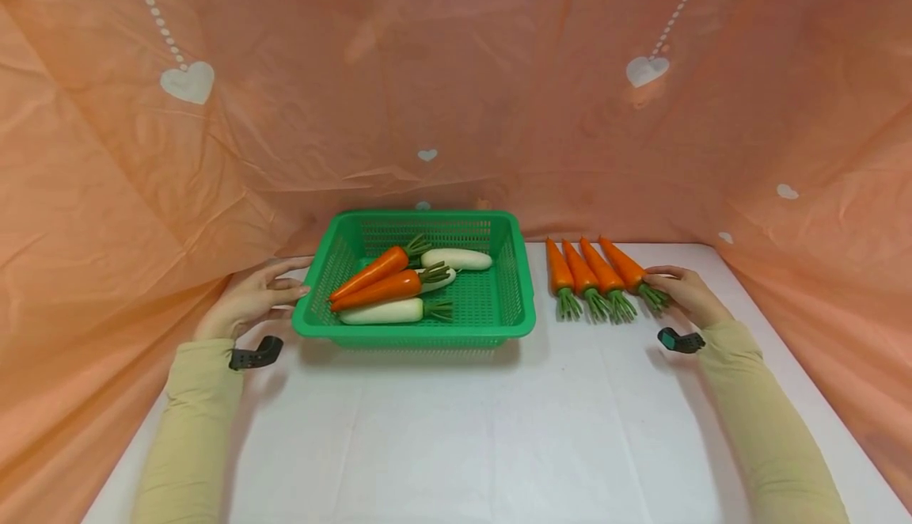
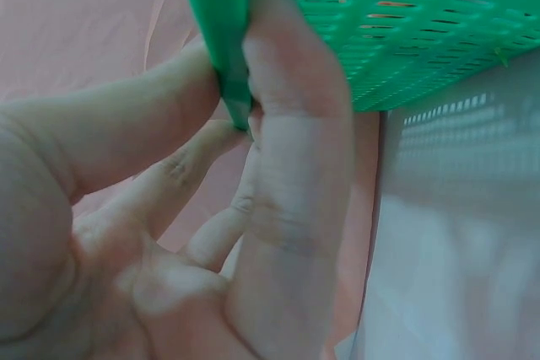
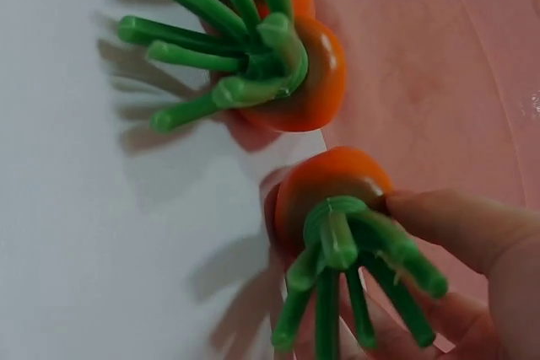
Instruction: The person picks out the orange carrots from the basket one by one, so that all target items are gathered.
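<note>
A green plastic basket (image 1: pixel 413 342) sits left of centre, holding two carrots (image 1: pixel 378 290) and three white radishes (image 1: pixel 456 260). My left hand (image 1: pixel 249 302) is at its left side; in the left wrist view, thumb and fingers (image 2: pixel 295 149) pinch the basket's rim (image 2: pixel 221 31). Right of the basket, several carrots lie in a row, tips toward the back and green stems toward me. My right hand (image 1: pixel 684 294) holds the rightmost carrot (image 1: pixel 623 263) near its stem end. The right wrist view shows a fingertip against that carrot's orange top (image 3: pixel 333 176), with other fingers partly hidden behind the stems.
A white cloth (image 1: pixel 456 429) covers the table. Orange sheeting (image 1: pixel 456 96) with pale hearts hangs behind it and along both sides. The neighbouring carrot (image 3: pixel 325 73) lies close beside the held one. Dark wrist cameras (image 1: pixel 258 353) sit on both wrists.
</note>
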Demonstrator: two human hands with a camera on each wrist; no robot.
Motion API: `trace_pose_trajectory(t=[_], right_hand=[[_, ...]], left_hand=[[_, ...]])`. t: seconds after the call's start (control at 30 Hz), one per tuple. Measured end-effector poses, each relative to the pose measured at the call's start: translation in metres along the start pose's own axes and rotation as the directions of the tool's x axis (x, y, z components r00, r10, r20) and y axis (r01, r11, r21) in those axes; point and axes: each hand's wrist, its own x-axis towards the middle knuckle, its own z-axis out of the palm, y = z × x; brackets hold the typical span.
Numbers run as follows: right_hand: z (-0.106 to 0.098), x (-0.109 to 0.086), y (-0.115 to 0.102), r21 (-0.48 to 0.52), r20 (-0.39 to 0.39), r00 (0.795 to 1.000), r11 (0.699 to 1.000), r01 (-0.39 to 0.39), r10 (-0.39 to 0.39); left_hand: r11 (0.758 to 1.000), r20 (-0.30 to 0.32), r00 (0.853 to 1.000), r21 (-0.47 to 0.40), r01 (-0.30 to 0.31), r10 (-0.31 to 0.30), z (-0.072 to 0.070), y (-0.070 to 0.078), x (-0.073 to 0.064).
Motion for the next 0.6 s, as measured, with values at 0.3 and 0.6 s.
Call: trace_pose_trajectory(t=[0.3, 0.6], right_hand=[[0.000, -0.001, -0.002, -0.001, 0.055, 0.998, 1.000, -0.002, 0.002], [-0.009, -0.002, -0.011, 0.026, 0.089, 0.996, 0.999, 0.018, -0.021]], left_hand=[[1.000, -0.001, 1.000, 0.007, -0.008, 0.008, 0.000, 0.000, -0.001], [1.000, -0.004, 1.000, 0.012, -0.011, 0.011, 0.000, -0.001, 0.000]])
